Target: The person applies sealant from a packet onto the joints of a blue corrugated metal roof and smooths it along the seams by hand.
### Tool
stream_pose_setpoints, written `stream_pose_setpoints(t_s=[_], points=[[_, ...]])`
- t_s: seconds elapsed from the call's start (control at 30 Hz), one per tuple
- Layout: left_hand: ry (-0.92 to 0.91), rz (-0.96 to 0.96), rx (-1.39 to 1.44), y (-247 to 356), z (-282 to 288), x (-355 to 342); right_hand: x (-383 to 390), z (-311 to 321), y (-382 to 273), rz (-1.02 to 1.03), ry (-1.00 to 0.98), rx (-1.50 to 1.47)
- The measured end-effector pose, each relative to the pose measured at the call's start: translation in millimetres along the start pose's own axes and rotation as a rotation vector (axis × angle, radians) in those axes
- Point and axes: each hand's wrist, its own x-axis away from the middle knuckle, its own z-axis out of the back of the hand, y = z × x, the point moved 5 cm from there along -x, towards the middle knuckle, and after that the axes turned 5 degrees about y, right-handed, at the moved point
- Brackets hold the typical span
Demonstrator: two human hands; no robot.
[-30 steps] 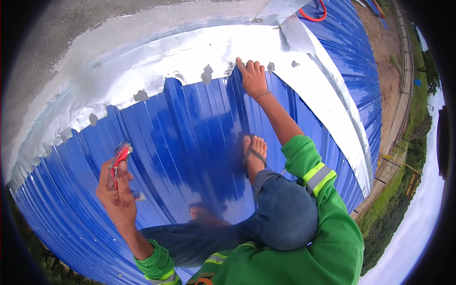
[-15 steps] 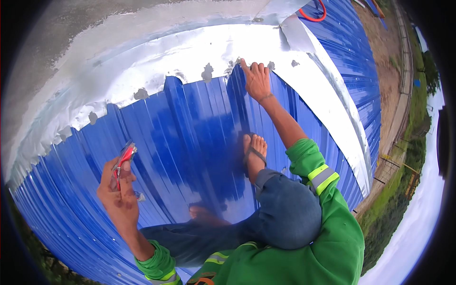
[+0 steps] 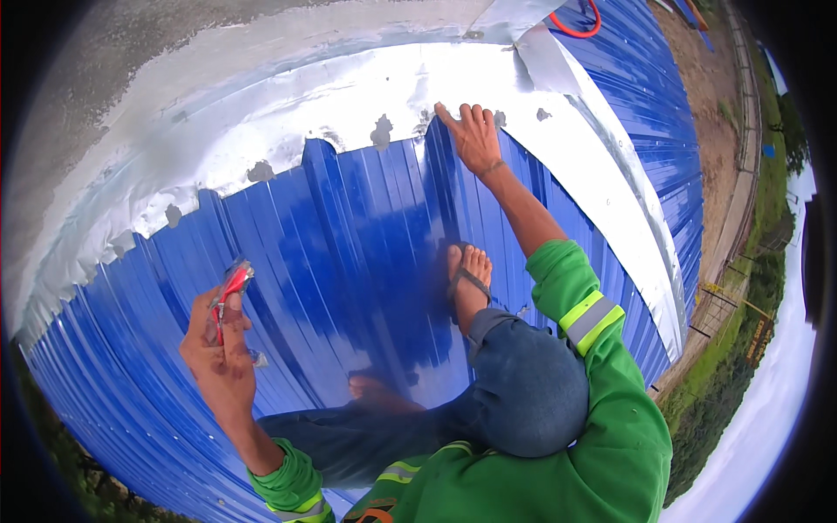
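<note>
My left hand (image 3: 218,349) is closed around a crumpled red and silver packet (image 3: 235,281), held up over the blue ribbed metal roofing (image 3: 375,244). My right hand (image 3: 473,138) reaches forward with its index finger extended and the other fingers partly bent. Its fingertip touches the lower edge of the shiny silver flashing (image 3: 349,87), where that edge meets a raised rib. Grey sealant patches (image 3: 381,132) dot this edge on both sides of the hand. Whatever lies under the fingertip is hidden.
A grey concrete wall (image 3: 78,105) rises behind the flashing. An orange-red hose loop (image 3: 575,30) lies at the far right. My sandalled foot (image 3: 470,275) rests on the roofing. Past the right roof edge lie dirt ground (image 3: 711,131) and a fence.
My right index fingertip has shifted slightly left along the flashing edge, and the hand has turned a little. The left hand still holds the packet, almost unmoved.
</note>
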Motion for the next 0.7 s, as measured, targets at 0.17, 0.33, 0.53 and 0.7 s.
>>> stream_pose_setpoints(t_s=[0.17, 0.33, 0.53, 0.7], points=[[-0.019, 0.018, 0.002, -1.2, -1.1, 0.5, 2.0, -18.1, 15.3, -0.204, -0.172, -0.317], [-0.039, -0.011, -0.019, -6.1, -0.4, -3.0, 8.0, -29.1, 15.9, -0.327, -0.161, -0.504], [-0.045, -0.034, -0.025, -9.9, 0.5, -0.8, 16.4, -32.1, 19.3, -0.226, -0.242, -0.211], [-0.034, -0.025, -0.006, -11.5, -2.1, -0.2, 15.3, -20.9, 24.0, -0.099, -0.075, 0.087]])
